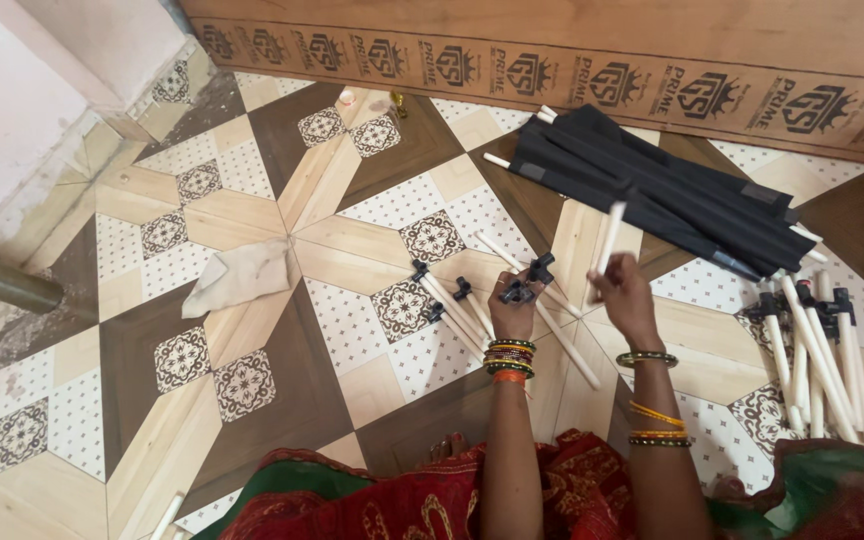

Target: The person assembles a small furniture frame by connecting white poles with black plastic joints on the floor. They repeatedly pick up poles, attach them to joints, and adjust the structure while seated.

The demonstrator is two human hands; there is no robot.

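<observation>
My left hand (512, 305) holds a black plastic connector (518, 291) over the patterned tile floor. In my right hand (624, 292) is a thin white rod (609, 238), held upright close beside the connector. Just left of my left hand lie a few white rods with black connector ends (444, 300). One longer white rod (552, 322) lies slanted on the floor under my hands. Both wrists wear bangles.
A pile of black fabric with white rods in it (667, 195) lies ahead to the right. Several assembled white rods (817, 350) are heaped at the right. A crumpled cloth (240, 275) is at the left, a wooden board (652, 70) along the far wall, a metal pipe (2, 280) far left.
</observation>
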